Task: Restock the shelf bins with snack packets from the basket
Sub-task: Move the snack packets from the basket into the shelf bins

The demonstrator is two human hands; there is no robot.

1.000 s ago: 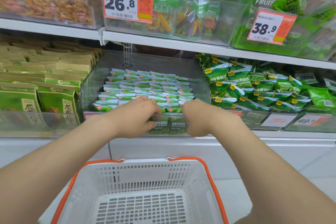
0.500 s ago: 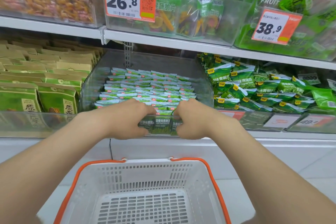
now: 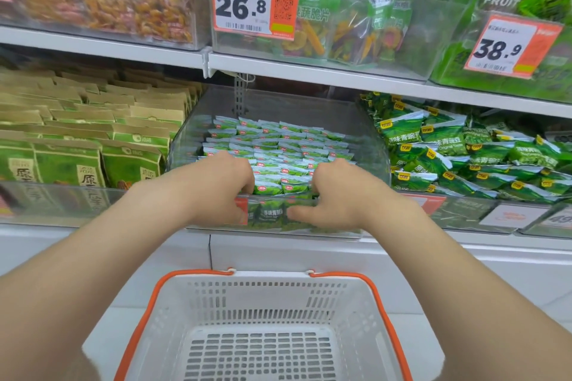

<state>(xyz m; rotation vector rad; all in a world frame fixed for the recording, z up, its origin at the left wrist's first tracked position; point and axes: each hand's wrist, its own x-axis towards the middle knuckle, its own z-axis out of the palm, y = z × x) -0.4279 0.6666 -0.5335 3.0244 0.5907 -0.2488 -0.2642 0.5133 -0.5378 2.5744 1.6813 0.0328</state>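
Observation:
A clear shelf bin [image 3: 370,139] on the middle shelf holds neat rows of small green-and-white snack packets [image 3: 278,148]. My left hand [image 3: 216,192] and my right hand [image 3: 340,195] are at its front edge, a packet's width apart. Each hand has its fingers curled over the rim among the front-row packets and its thumb pressed on the outside of the front wall. The fingertips are hidden inside the bin. Below my arms sits a white basket [image 3: 263,297] with an orange rim; no packets show in it.
Brown-and-green pouches [image 3: 71,161] fill the bin to the left. Larger green pea packets [image 3: 458,161] are heaped in the bin to the right. The upper shelf carries clear bins with price tags 26.8 [image 3: 253,0] and 38.9 [image 3: 507,46]. Pale floor lies around the basket.
Both hands stayed at the bin's front edge. They drew together, then parted slightly, and more of the front-row packets show between them.

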